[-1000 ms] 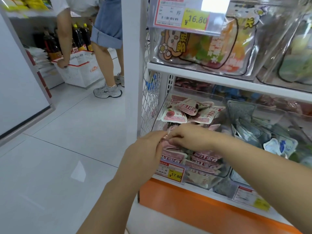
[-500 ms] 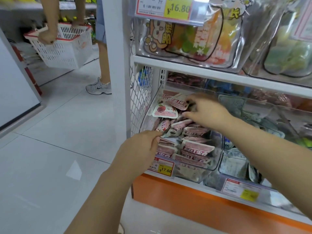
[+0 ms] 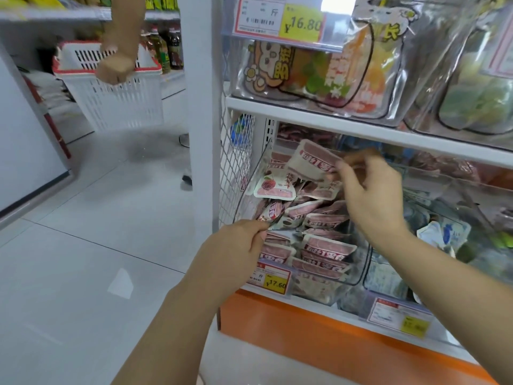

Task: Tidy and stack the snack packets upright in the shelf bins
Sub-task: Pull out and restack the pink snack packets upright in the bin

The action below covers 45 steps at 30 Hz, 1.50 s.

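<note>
A clear plastic bin (image 3: 358, 269) on the lower shelf holds several pink snack packets (image 3: 327, 247), some standing in a row at the front, others lying loose behind. My right hand (image 3: 369, 195) pinches one pink packet (image 3: 312, 162) and holds it lifted over the back of the bin. My left hand (image 3: 233, 251) is at the bin's front left corner, fingers curled on the edge of a packet (image 3: 270, 213) there.
A neighbouring clear bin (image 3: 444, 234) to the right holds blue and white packets. Large candy bags (image 3: 319, 68) fill the shelf above. Price tags hang on the shelf fronts. Another person's hand carries a white basket (image 3: 116, 90) in the aisle at left.
My right hand went from the front row to the back of the bin and lifted a pink packet. The person in the aisle raised the basket. My left hand stayed at the front corner.
</note>
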Motion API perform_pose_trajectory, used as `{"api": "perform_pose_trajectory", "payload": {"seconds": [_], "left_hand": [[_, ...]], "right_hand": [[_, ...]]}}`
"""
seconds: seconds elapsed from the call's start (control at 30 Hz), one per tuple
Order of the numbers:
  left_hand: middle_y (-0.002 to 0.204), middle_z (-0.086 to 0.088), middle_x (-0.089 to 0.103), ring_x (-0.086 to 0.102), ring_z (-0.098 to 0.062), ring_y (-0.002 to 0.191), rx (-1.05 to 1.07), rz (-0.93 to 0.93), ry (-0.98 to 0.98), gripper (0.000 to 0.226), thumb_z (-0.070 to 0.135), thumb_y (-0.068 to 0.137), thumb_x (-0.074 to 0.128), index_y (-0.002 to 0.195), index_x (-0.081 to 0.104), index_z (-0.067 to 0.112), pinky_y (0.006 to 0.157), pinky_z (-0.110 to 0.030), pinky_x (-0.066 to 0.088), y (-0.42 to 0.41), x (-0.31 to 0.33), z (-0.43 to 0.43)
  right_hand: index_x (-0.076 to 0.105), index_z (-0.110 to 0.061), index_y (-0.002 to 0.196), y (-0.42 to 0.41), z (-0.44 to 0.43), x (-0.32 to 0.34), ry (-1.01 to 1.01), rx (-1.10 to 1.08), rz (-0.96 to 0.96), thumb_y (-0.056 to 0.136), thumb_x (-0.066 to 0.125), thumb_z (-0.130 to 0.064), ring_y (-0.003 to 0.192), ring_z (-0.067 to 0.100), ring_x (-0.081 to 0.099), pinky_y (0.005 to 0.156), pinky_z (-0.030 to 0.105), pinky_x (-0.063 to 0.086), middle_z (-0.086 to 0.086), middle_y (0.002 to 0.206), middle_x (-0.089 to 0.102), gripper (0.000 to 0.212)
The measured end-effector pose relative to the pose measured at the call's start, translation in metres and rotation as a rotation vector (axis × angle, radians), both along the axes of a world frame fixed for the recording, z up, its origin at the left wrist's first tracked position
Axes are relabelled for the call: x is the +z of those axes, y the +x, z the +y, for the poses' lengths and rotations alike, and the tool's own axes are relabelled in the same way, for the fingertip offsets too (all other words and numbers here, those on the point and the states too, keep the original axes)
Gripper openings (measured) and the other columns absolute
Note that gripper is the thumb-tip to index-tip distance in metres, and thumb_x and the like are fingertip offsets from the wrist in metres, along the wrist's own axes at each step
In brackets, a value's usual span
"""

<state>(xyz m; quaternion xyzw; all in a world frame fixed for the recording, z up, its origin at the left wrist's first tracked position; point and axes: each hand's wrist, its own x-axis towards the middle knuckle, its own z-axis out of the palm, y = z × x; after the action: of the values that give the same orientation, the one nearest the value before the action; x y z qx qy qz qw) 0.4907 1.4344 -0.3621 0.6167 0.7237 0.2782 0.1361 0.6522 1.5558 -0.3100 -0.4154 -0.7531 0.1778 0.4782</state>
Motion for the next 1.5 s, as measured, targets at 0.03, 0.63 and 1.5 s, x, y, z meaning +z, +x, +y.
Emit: {"api": "perform_pose_trajectory", "payload": {"seconds": [0.03, 0.63, 1.5], "left_hand": [[0.124, 0.009, 0.06, 0.056, -0.009, 0.105, 0.001, 0.003, 0.001, 0.034, 0.029, 0.101, 0.035, 0.129, 0.054, 0.029, 0.086, -0.019, 0.041, 0.001, 0.001, 0.0], [0.122, 0.013, 0.059, 0.054, -0.008, 0.106, 0.015, -0.009, -0.01, 0.033, 0.032, 0.1, 0.035, 0.127, 0.055, 0.032, 0.088, -0.023, 0.044, -0.007, -0.005, -0.005], [0.104, 0.008, 0.064, 0.058, -0.011, 0.09, 0.003, -0.012, -0.014, 0.031, 0.031, 0.101, 0.033, 0.111, 0.062, 0.025, 0.08, -0.034, 0.05, -0.006, -0.008, -0.005]], "right_hand": [[0.051, -0.023, 0.081, 0.003, -0.011, 0.001, -0.032, 0.033, 0.079, 0.093, 0.055, -0.013, 0.069, -0.007, 0.064, 0.06, 0.009, 0.046, -0.01, 0.072, 0.064, 0.016], [0.054, -0.008, 0.077, -0.008, -0.028, 0.01, -0.484, 0.415, 0.246, 0.093, 0.051, -0.005, 0.07, 0.02, 0.071, 0.059, 0.029, 0.057, 0.012, 0.075, 0.069, 0.016], [0.068, -0.028, 0.088, -0.01, -0.02, 0.017, 0.007, 0.238, -0.185, 0.084, 0.067, -0.011, 0.069, -0.009, 0.061, 0.064, 0.004, 0.045, -0.023, 0.075, 0.062, 0.017]]}}
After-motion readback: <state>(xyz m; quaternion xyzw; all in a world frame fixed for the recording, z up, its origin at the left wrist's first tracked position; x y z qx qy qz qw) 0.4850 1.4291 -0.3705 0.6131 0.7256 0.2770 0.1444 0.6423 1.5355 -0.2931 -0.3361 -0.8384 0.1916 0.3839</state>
